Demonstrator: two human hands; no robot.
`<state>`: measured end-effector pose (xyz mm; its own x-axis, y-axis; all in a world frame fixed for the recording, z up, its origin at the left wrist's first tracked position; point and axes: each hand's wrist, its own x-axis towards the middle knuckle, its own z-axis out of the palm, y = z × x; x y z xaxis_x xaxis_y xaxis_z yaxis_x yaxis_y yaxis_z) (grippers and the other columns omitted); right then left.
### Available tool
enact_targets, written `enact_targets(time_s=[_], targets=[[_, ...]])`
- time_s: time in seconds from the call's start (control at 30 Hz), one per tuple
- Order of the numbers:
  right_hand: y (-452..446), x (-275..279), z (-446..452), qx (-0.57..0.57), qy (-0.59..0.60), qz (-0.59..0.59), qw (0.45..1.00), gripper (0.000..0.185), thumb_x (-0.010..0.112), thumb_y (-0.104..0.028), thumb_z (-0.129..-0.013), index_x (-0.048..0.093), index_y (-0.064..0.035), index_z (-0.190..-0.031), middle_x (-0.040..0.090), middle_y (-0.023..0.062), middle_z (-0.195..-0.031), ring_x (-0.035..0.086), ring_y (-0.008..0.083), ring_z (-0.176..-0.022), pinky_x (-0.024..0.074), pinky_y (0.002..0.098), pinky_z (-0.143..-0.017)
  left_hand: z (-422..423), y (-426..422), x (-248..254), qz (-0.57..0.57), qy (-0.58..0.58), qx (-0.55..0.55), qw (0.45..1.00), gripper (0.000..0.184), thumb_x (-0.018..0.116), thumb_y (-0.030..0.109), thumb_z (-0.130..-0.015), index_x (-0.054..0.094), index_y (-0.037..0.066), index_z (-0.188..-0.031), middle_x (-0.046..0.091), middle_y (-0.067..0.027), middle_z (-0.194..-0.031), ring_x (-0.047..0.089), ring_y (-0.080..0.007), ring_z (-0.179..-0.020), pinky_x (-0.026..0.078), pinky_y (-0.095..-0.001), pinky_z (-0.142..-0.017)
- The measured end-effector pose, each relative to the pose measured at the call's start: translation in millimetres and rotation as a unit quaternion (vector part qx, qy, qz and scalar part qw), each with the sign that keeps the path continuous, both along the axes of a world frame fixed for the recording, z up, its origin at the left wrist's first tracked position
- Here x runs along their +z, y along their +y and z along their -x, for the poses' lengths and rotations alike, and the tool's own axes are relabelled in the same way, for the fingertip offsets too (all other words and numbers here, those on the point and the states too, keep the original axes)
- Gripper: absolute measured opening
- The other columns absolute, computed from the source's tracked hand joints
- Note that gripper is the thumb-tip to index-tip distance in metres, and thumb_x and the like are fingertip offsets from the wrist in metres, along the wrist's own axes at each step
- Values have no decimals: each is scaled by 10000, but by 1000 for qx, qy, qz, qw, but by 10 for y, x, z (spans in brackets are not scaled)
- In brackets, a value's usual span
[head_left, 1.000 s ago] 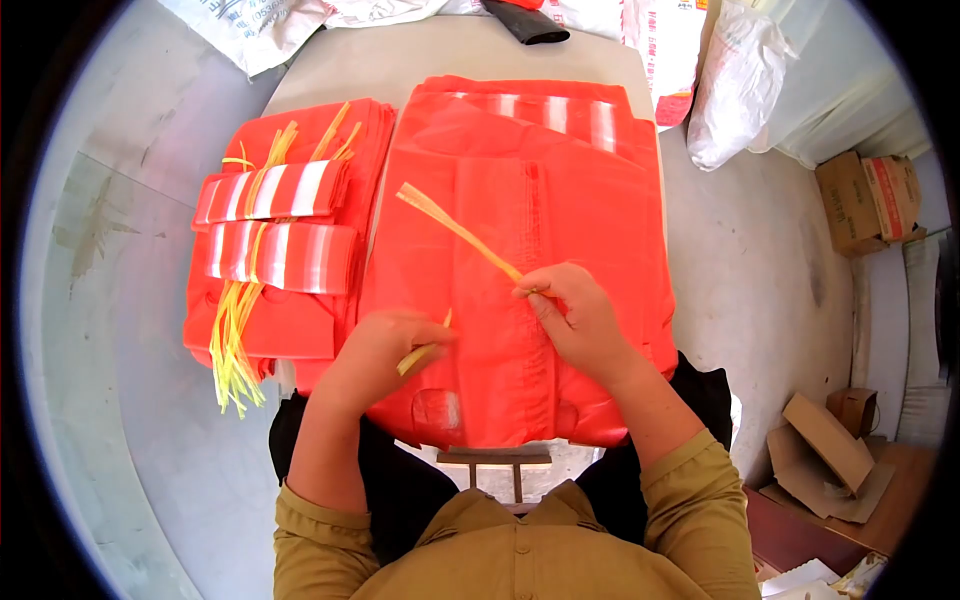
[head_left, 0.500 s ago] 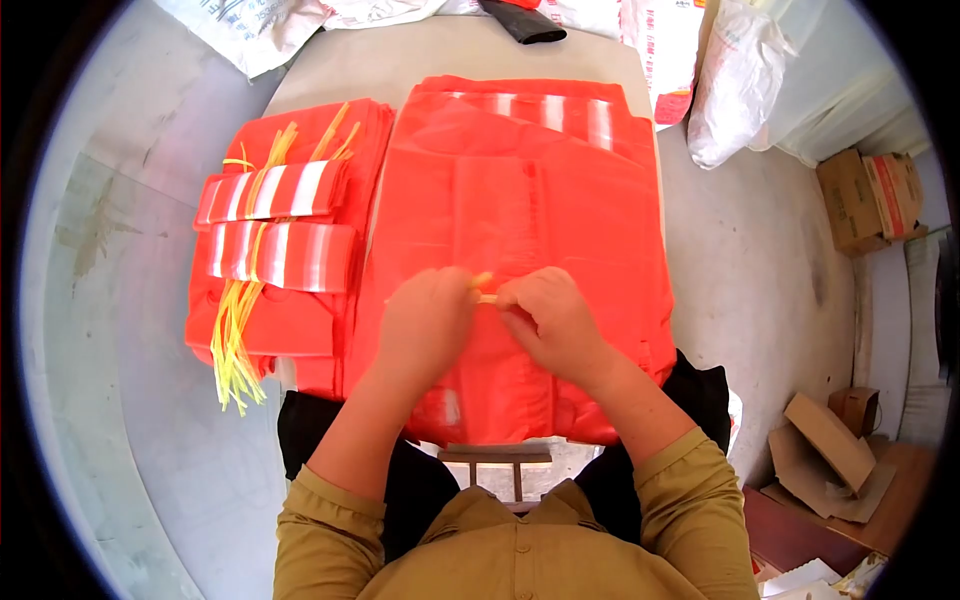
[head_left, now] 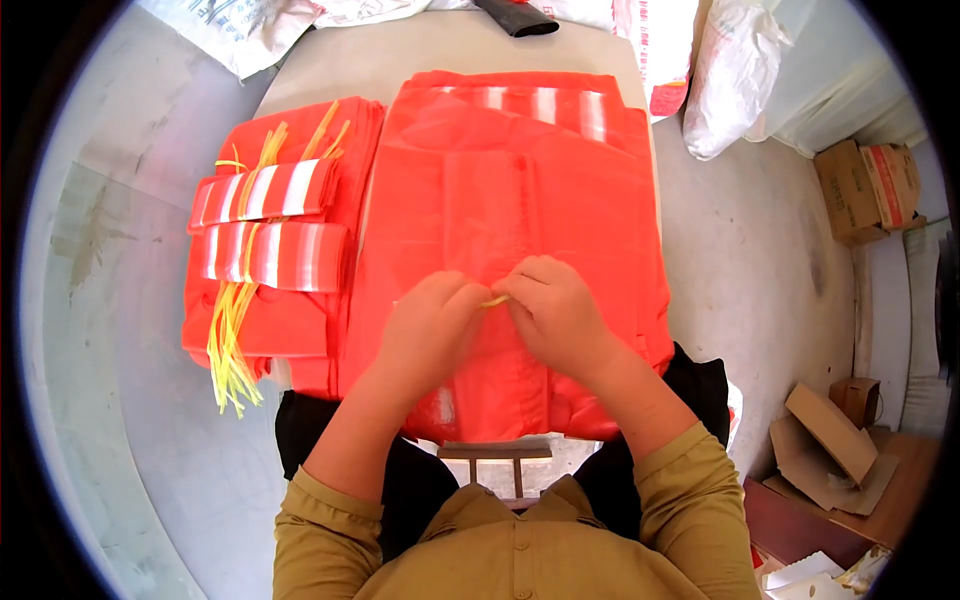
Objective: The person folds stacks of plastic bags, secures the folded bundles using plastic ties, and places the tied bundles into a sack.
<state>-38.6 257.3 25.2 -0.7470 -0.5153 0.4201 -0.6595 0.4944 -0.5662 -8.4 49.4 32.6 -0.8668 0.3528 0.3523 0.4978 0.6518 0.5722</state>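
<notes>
Over the large stack of red plastic bags (head_left: 590,220), both hands pinch a short yellow strip (head_left: 494,301) between them. My left hand (head_left: 437,320) is closed on the strip's left end, with its fingertips partly hidden. My right hand (head_left: 557,308) is closed on the other end. At the left lies a smaller red stack (head_left: 300,335) with two folded red-and-white striped bundles, an upper one (head_left: 265,192) and a lower one (head_left: 315,257). A bunch of yellow strips (head_left: 232,335) runs under the bundles and hangs over the front.
The pale table (head_left: 440,45) carries both stacks; a black object (head_left: 518,18) lies at its far edge. White printed sacks (head_left: 650,45) and a white bag (head_left: 740,75) stand behind. Cardboard boxes (head_left: 868,192) sit at the right, with an opened carton (head_left: 830,450) lower down.
My hands have shifted slightly, with the right fingertips a little higher and the yellow strip now slanting between them. The view has moved a little; the stacks look unchanged.
</notes>
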Motion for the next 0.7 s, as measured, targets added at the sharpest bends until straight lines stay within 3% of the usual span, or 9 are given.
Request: enact_targets(time_s=[0.13,0.2,0.3,0.4,0.5,0.7], targets=[[13,40,45,23,11,10,1000,202,741,-26,-797,715,-51,-997,651,84,-946,629,305,-908,509,431,-806,30,-48,58,-56,-52,-20,997,72,668,-21,-890,644,4,-953,589,-149,-895,598,-348,-836,494,-414,-734],[-10,75,53,13,79,-8,997,189,756,-59,-799,698,-66,-979,637,72,-942,621,293,-900,504,415,-799,38,-74,71,-94,-116,-21,989,47,651,-24,-914,639,0,-952,570,-133,-886,588,-303,-812,480,-373,-726],[-19,76,28,14,159,-56,986,182,774,-108,-797,671,-88,-946,614,56,-919,606,274,-874,499,398,-782,49,-91,11,-166,-188,-14,968,25,650,21,-907,656,5,-926,589,-149,-874,610,-331,-831,495,-414,-728],[-4,103,-1,23,181,-99,978,174,781,-139,-798,645,-101,-900,589,46,-887,590,259,-840,497,390,-769,48,-103,3,-187,-223,-31,956,29,638,14,-913,656,4,-934,594,-131,-877,605,-290,-808,489,-380,-721],[2,69,3,15,171,-108,979,173,786,-151,-795,635,-101,-865,565,40,-855,574,251,-808,496,389,-746,41,-118,35,-187,-200,-2,962,53,626,-40,-922,637,-4,-959,542,-41,-891,522,-140,-796,433,-289,-719],[-4,12,24,-29,141,-107,984,165,795,-145,-787,639,-100,-819,548,38,-818,567,245,-768,498,387,-699,121,-249,94,-80,-157,57,983,95,691,-26,-899,650,18,-973,583,-85,-883,586,-211,-804,474,-316,-708]])
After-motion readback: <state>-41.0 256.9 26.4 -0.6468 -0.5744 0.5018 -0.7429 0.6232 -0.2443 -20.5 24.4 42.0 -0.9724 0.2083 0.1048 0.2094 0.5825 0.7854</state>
